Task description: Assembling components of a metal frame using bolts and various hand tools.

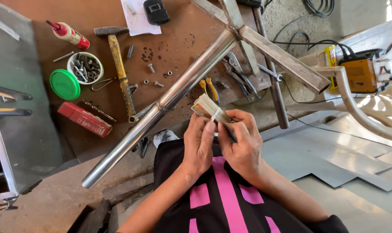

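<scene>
Holding small flat packet [210, 108] betw both hands, just above lap. Item: tan/grey bundle w/ pale band round it, contents unclear. Long axis: runs up-left, away from fingertips, twd steel tube [161, 103]. L hand [199, 144]: closed round near end from left, thumb on band. R hand [243, 142]: closed on same end from right, fingers wrapped under. Both equally near; packet pokes out beyond knuckles. Beyond packet: yellow-handled pliers [210, 88] on bench. Far left of hands: hammer [118, 64], red box [84, 119].
</scene>
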